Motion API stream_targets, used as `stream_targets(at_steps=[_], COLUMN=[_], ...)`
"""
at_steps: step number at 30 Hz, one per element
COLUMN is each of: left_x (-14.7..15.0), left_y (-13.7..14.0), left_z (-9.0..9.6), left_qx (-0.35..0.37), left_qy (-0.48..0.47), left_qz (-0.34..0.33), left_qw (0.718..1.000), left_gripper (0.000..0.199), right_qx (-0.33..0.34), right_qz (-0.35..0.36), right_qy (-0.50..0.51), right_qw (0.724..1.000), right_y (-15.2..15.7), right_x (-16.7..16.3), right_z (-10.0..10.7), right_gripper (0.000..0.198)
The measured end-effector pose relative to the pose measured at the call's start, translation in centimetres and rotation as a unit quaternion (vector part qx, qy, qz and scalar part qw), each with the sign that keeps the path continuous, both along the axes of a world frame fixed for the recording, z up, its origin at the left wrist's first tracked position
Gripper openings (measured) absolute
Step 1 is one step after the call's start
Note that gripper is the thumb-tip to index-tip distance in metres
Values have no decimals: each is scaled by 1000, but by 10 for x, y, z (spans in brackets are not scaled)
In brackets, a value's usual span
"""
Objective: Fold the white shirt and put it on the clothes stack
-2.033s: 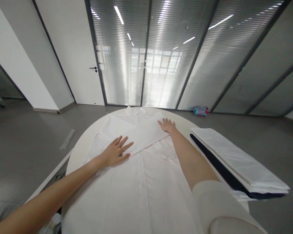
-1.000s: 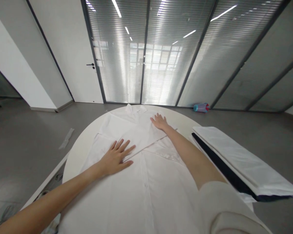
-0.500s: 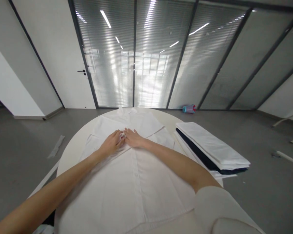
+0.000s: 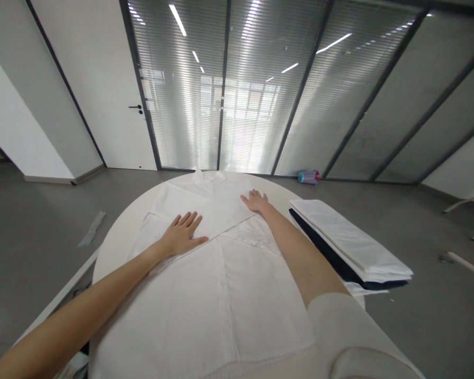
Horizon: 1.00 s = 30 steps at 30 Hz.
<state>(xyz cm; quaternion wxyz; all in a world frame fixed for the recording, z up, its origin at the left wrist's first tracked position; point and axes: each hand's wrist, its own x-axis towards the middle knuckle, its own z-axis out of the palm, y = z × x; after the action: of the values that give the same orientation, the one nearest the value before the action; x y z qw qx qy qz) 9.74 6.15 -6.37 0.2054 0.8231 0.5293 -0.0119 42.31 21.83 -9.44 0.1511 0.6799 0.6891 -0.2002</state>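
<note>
A white shirt (image 4: pixel 189 300) lies spread over the round table (image 4: pixel 116 237), its collar at the far edge and its button strip running down the middle toward me. My left hand (image 4: pixel 181 234) rests on the left part of the shirt, palm down with the fingers spread. Farther off, my right hand (image 4: pixel 255 201) lies on the upper right of the shirt, near the shoulder, its fingers apart as well. Neither hand holds anything. A slanting fold line crosses the cloth between the two hands.
Folded white and dark cloths (image 4: pixel 351 239) are stacked on the table's right side and jut over its edge. A blue and red bundle (image 4: pixel 308 177) lies on the floor by the glass wall. A clear plastic strip (image 4: pixel 92 229) is on the floor at left.
My hands were together at the middle of the shirt, fingers gathered. Now they are apart: the right has gone right and away, the left slightly left, with fingers spread.
</note>
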Motion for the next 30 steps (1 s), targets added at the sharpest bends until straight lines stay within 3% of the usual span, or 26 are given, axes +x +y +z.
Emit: stream_targets(at_steps=[5, 12, 18, 25, 27, 30], left_x=[0, -3, -9, -64, -84, -99], left_y=[-2, -3, -7, -53, -59, -47], left_z=[4, 2, 11, 25, 32, 45], left_qx=[3, 6, 3, -12, -35, -55], left_qy=[8, 15, -2, -9, -12, -29], left_qz=[0, -7, -7, -9, 3, 53], left_qw=[1000, 1000, 1000, 1000, 999, 997], left_gripper=[92, 86, 75, 69, 68, 71], right_qx=[13, 32, 32, 18, 52, 128], right_qz=[94, -22, 28, -23, -36, -28], right_qy=[50, -29, 10, -38, -58, -55], right_qw=[994, 999, 999, 999, 996, 990], right_y=[-4, 2, -2, 4, 6, 4], right_x=[-17, 26, 17, 20, 14, -1], right_z=[-11, -8, -12, -8, -7, -9], right_gripper=[78, 85, 74, 84, 86, 84])
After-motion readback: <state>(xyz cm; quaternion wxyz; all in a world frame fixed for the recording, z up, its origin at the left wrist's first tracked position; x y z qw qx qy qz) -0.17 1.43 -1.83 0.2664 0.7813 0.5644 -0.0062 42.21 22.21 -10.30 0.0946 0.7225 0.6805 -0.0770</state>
